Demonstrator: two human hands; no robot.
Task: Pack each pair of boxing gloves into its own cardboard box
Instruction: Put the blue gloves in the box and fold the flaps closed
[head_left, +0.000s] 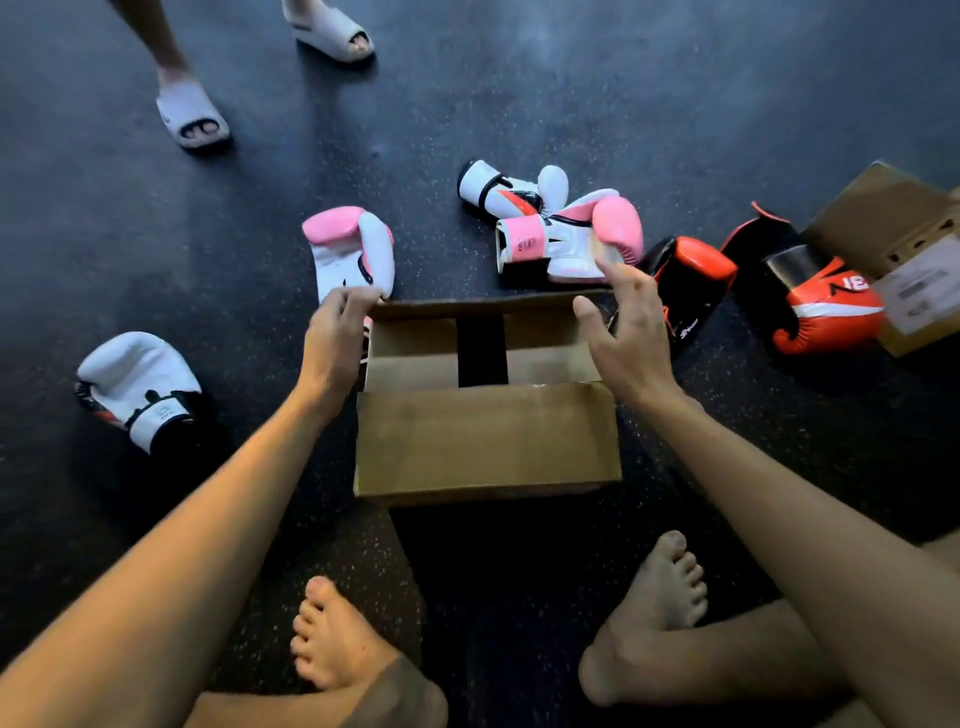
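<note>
An open cardboard box (488, 441) lies on the dark floor in front of me, with nothing inside. My left hand (337, 338) pinches the far left corner of its back flap. My right hand (623, 332) hovers with fingers spread over the far right corner. One pink and white glove (353, 254) lies just behind the left hand. Its partner (571, 239) lies behind the box to the right. A white glove with black and red trim (140, 389) sits at the left, another white one (509, 189) at the back. Two red and black gloves (691, 280) (815, 306) lie at the right.
A second cardboard box (904, 249) with a white label stands at the far right edge. Another person's feet in white slides (192, 114) stand at the back left. My own bare feet (337, 644) and crossed legs are at the bottom of the view.
</note>
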